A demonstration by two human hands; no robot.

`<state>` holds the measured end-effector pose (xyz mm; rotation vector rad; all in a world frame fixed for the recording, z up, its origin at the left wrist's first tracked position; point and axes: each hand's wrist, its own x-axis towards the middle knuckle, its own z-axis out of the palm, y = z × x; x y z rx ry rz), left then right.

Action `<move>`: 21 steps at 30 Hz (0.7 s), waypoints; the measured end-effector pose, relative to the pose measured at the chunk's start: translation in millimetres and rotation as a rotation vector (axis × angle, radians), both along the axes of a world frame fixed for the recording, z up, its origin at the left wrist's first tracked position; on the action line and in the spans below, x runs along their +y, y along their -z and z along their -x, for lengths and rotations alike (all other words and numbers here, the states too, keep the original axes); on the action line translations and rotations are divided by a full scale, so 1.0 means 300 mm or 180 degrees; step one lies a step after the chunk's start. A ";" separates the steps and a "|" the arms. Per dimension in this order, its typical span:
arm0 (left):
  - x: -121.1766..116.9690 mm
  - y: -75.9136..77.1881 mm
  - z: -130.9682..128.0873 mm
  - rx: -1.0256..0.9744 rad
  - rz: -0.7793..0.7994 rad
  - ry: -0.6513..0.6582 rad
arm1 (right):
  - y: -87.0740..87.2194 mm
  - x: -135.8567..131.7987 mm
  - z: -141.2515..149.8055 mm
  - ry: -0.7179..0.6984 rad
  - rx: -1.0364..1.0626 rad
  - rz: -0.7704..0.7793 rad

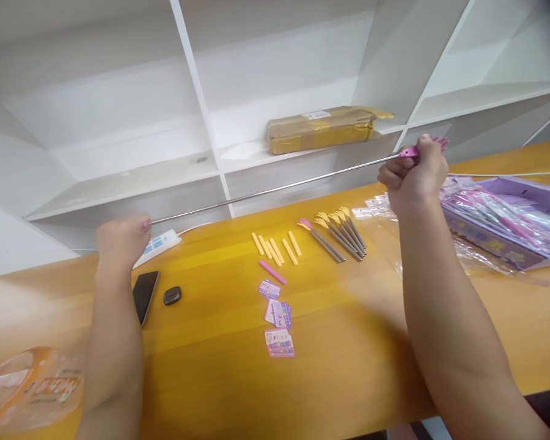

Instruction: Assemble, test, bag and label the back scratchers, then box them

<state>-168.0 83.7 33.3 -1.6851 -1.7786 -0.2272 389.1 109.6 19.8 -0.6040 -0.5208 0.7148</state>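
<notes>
A telescopic back scratcher [275, 190] is pulled out long between my two hands, above the table. My left hand [123, 239] is closed around its pink handle end, which is mostly hidden in the fist. My right hand [417, 171] grips the pink claw-shaped head at the other end. Below lie metal back scratchers with yellow heads [343, 232] and others with pink heads [321, 240]. Several yellow tubes [275, 249] and one pink tube [272, 272] rest to their left, with small printed cards [278, 313] in front.
A purple box [508, 256] of plastic-wrapped items stands at the right. A phone [145, 296], a black case [172, 296] and a white power strip [160, 244] lie at the left. Plastic packaging [36, 391] is at front left. A taped carton [321, 129] sits on the shelf behind.
</notes>
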 end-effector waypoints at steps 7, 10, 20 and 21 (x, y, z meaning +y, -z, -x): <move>-0.017 -0.006 -0.029 -0.0116 0.0177 0.0041 | 0.008 0.008 0.014 0.0045 0.0093 0.0074; -0.016 -0.001 -0.052 -0.0058 0.0230 -0.0021 | 0.000 -0.001 0.026 0.0092 0.0190 0.0028; -0.072 -0.016 -0.102 -0.0066 0.0204 0.0003 | 0.014 0.004 -0.005 0.0396 0.0184 -0.0102; -0.081 -0.021 -0.100 -0.0058 0.0180 0.0010 | 0.016 0.005 -0.005 0.0409 0.0155 -0.0097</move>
